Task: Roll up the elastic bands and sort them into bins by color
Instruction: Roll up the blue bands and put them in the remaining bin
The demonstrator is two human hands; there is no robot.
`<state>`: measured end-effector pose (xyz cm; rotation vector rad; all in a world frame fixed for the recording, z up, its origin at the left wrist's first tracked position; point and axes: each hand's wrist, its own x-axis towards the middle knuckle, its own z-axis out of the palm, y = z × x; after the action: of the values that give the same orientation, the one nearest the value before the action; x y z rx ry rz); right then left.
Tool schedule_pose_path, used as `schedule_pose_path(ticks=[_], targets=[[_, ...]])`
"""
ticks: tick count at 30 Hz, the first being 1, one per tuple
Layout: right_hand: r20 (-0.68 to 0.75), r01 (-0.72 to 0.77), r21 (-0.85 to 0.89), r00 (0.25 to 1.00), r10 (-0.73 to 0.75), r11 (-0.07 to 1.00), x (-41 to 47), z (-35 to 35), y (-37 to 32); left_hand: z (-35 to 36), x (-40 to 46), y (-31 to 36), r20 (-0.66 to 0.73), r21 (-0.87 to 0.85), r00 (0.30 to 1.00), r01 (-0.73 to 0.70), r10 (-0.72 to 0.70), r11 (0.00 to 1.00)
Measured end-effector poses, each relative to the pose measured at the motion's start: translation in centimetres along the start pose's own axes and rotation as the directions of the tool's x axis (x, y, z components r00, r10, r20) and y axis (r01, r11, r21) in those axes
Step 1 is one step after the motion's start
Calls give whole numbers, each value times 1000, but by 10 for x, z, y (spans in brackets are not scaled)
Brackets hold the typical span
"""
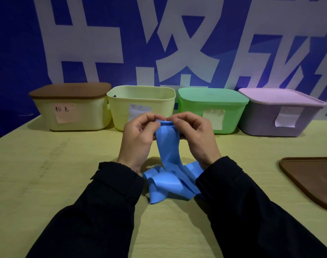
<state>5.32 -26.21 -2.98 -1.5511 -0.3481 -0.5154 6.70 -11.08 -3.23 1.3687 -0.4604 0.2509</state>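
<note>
Both hands, left and right, pinch the top end of a blue band with curled fingers; its loose length lies crumpled on the table (four bins stand behind).

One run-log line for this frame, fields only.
stage: rolling start | left hand and right hand: pinch top edge of blue band | band tail: heaped on table | yellow bin: lid off

Blue wall banner with large white characters, yellow-green table, dim light
</note>
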Motion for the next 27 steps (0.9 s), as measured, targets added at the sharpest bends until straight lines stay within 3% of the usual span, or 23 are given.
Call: schedule_pose_path(ticks=[14, 20, 24, 27], targets=[[51, 35, -10, 998, -35, 999, 2, 1, 3, 1, 2, -2, -5, 90, 997, -70, 71, 993], [45, 16, 21, 999, -17, 1000, 1, 0, 2, 0, 2, -2, -36, 92, 998, -57, 60, 994], [33, 36, 2, 999, -36, 999, 2, 0, 3, -1, 1, -1, -22, -9, 999, -37, 37, 999], [36, 37, 31, 999, -38, 999, 1, -1, 2, 1, 1, -1, -27, 38, 997, -65, 66, 997]])
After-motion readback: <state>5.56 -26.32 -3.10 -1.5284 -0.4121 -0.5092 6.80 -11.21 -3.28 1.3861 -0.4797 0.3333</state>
